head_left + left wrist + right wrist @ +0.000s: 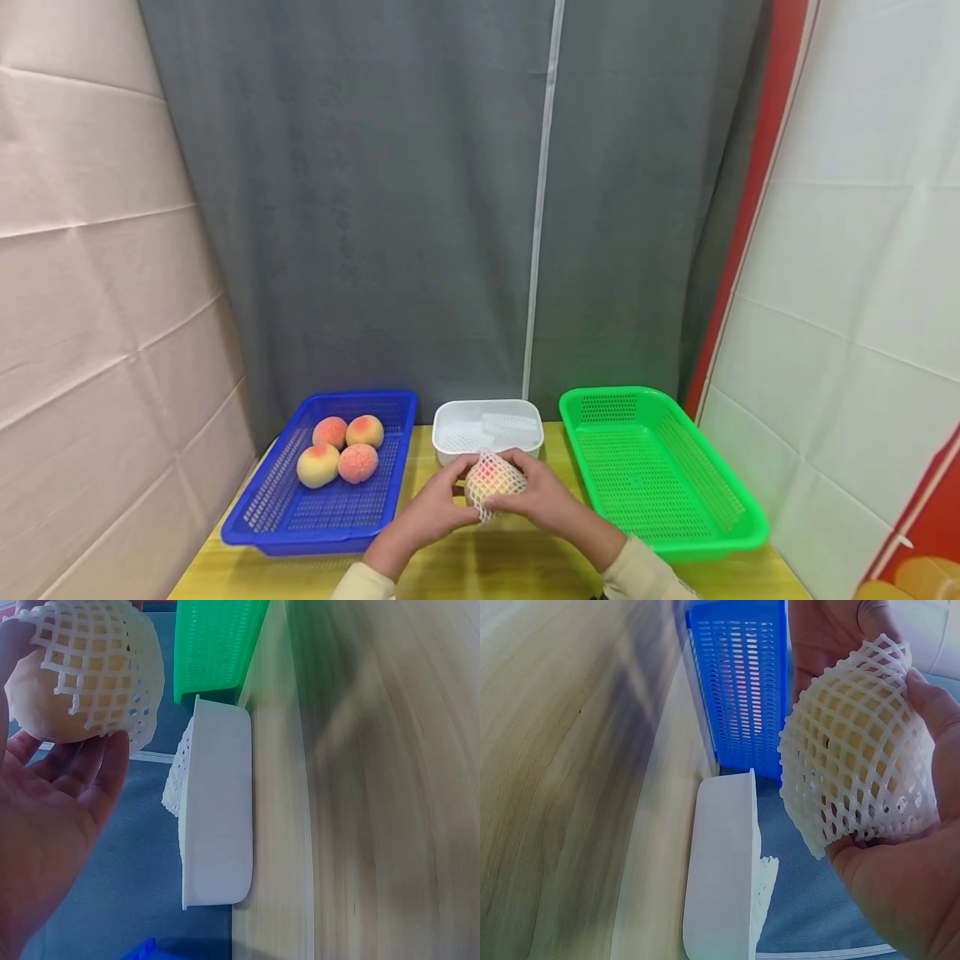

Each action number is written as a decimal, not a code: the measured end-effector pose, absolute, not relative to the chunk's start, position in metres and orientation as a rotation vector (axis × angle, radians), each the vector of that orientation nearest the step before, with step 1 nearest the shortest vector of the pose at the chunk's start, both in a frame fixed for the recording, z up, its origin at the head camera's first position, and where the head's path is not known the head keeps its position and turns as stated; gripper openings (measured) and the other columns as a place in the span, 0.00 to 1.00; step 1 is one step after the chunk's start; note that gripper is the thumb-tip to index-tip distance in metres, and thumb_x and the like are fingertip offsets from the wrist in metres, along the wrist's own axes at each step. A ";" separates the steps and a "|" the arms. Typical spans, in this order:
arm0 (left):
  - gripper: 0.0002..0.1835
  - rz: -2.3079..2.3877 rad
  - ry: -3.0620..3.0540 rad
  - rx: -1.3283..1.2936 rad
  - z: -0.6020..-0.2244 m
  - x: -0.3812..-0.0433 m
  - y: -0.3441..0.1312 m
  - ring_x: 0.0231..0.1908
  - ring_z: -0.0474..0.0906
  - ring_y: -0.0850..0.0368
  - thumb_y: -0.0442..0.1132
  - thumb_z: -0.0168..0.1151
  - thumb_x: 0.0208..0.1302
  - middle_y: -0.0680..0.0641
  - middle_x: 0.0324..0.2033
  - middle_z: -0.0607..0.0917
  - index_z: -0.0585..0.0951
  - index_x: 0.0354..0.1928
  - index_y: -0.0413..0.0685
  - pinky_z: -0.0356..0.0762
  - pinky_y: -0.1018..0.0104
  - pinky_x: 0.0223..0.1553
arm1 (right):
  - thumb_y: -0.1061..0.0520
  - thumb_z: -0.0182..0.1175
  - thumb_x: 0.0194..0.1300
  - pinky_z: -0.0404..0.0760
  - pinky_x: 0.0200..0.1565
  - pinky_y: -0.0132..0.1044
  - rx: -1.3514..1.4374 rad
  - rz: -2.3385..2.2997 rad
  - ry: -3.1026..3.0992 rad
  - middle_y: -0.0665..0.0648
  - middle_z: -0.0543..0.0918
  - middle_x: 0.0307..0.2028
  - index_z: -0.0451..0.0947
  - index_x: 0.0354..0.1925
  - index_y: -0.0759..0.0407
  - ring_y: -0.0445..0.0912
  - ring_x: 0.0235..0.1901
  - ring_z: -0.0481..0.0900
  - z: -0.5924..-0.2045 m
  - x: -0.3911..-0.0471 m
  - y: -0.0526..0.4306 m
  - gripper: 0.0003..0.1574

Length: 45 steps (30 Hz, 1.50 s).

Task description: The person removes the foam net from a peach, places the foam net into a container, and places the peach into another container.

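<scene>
Above the table's near middle, a yellow and pink peach (504, 477) is partly wrapped in a white foam net sleeve (855, 750). My left hand (438, 507) holds the peach from the left, its fingers curved beneath it in the left wrist view. There, a bare part of the fruit (36, 697) shows outside the net on that hand's side. From the right, my right hand (551, 498) grips the netted peach, thumb and fingers on opposite sides. Just behind the hands stands a white tub (487, 407) with foam nets (510, 427) in it.
A blue basket (311, 542) on the left holds several peaches (358, 463). On the right is a green basket (637, 475). All stand on a wooden table (495, 575). A grey curtain (390, 208) closes off the back, with pale walls on both sides.
</scene>
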State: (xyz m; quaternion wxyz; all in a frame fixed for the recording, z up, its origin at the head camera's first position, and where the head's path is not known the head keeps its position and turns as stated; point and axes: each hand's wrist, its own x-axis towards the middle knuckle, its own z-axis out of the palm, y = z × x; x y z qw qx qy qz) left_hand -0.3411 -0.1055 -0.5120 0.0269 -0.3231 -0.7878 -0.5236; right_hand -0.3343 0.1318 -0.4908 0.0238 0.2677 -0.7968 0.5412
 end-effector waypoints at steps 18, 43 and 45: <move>0.39 -1.552 -2.404 -0.957 -0.509 -0.341 -0.108 0.56 0.81 0.57 0.30 0.81 0.53 0.53 0.58 0.85 0.79 0.70 0.50 0.82 0.60 0.56 | 0.52 0.83 0.63 0.81 0.48 0.36 0.833 1.624 -2.517 0.54 0.87 0.50 0.83 0.60 0.57 0.46 0.47 0.82 -0.483 -0.336 0.139 0.31; 0.34 -1.599 -2.455 -0.852 -0.508 -0.339 -0.119 0.51 0.82 0.55 0.43 0.85 0.62 0.48 0.60 0.85 0.80 0.68 0.52 0.82 0.56 0.54 | 0.65 0.70 0.71 0.82 0.45 0.35 1.107 1.294 -2.614 0.52 0.87 0.46 0.82 0.59 0.59 0.39 0.43 0.81 -0.476 -0.340 0.164 0.19; 0.33 -1.602 -2.459 -0.844 -0.507 -0.338 -0.120 0.51 0.82 0.55 0.44 0.85 0.63 0.49 0.60 0.86 0.81 0.68 0.53 0.82 0.57 0.54 | 0.66 0.69 0.70 0.81 0.44 0.36 1.112 1.209 -2.650 0.48 0.86 0.43 0.83 0.57 0.58 0.38 0.41 0.79 -0.476 -0.341 0.164 0.19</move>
